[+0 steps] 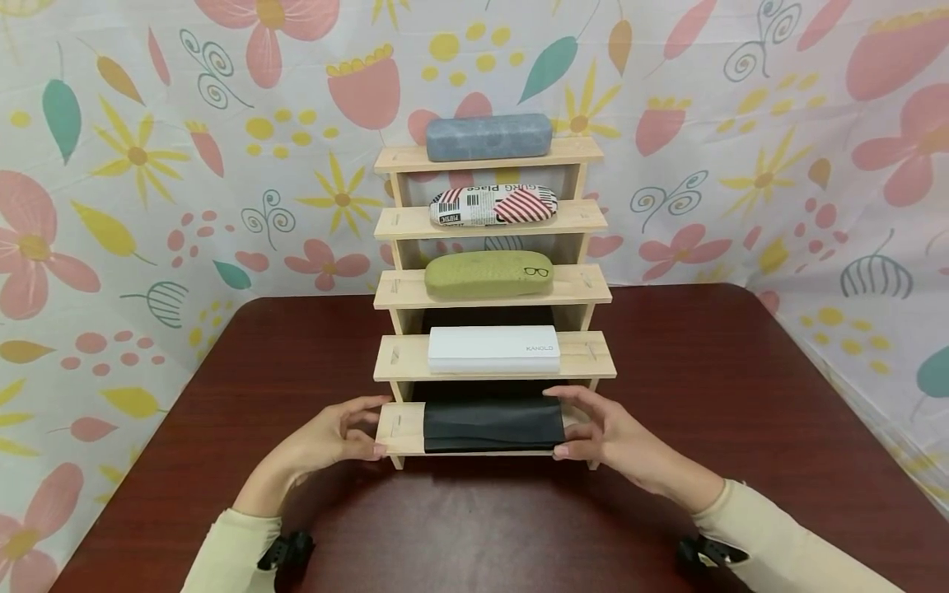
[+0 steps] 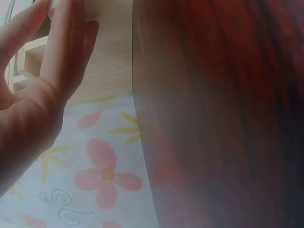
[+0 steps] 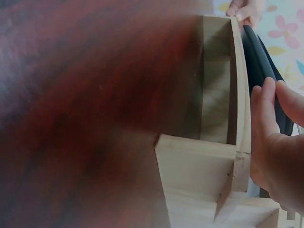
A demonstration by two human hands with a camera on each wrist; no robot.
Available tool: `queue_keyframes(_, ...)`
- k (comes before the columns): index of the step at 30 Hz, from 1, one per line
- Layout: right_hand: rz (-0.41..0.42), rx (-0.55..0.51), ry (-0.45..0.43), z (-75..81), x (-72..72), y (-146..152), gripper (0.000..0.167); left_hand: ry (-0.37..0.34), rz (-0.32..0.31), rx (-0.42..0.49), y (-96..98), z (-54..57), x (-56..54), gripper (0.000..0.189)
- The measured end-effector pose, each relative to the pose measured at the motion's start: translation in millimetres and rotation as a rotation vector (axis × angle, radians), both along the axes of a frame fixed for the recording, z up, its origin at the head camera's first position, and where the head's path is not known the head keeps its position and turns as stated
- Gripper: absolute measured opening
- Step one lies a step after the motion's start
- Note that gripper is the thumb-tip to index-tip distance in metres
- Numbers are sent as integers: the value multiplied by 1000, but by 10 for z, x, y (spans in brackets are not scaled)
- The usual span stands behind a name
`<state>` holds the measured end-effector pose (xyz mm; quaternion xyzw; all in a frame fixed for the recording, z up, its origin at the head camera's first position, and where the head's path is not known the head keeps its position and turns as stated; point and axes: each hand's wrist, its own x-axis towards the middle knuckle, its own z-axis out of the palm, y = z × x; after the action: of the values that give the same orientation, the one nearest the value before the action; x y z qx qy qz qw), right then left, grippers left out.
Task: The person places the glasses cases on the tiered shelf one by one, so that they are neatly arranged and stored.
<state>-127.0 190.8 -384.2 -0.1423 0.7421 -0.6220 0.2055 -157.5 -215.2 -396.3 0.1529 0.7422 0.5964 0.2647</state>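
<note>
A black glasses case (image 1: 493,426) lies lengthwise on the lowest shelf of a stepped wooden rack (image 1: 400,422). My right hand (image 1: 626,436) pinches the case's right end, thumb at the front and fingers over its back edge. In the right wrist view, thumb and fingers of the right hand (image 3: 278,147) sit on either side of the black case (image 3: 259,54). My left hand (image 1: 315,445) holds the left end of that shelf between thumb and fingers. In the left wrist view, the fingertips of the left hand (image 2: 52,71) are cut off at the top.
Higher shelves carry a white case (image 1: 493,350), a green case with a glasses print (image 1: 485,274), a newspaper-patterned case (image 1: 493,206) and a blue case (image 1: 489,137). The rack stands on a dark red-brown table (image 1: 474,527). Behind it hangs a flowered cloth (image 1: 311,165).
</note>
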Motion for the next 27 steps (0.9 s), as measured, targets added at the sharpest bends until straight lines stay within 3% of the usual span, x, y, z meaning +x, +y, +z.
queue_keyframes(12,40,210,179,61,-68,-34,65,-9,7,-5,-15,-12,-6,82)
queue_keyframes(19,43,237,249,14,-102,-30,65,-4,0,-1,-26,-25,4,81)
queue_keyframes(27,106,227,293,6,-76,24,70,-6,-3,4,-24,-5,9,82)
